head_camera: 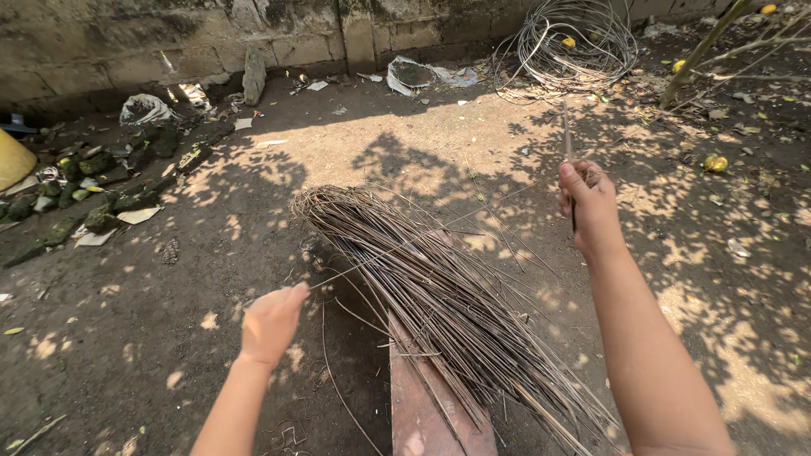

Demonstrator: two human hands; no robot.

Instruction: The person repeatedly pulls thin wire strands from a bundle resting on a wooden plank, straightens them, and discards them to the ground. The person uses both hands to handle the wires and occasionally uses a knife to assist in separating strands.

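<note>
Seen from the head camera, the ground (152,338) is bare, dark packed earth, dappled with leaf shadow and patches of sun, outdoors beside a rough stone wall (169,34) along the far edge. A bundle of thin dry palm-leaf ribs (439,295) lies slanting from the middle toward the near right, its near end resting on a reddish wooden plank (427,405).

The left hand (272,321), near and left of the bundle, pinches one end of a single thin rib (389,251) between its fingertips. The right hand (589,207), raised on the right, is closed in a fist around a knife (568,143) whose narrow blade points up.

A coil of wire (566,42) lies far right by the wall, mossy stones (110,186) and scraps at far left, fallen yellow fruit (715,163) on the right.
</note>
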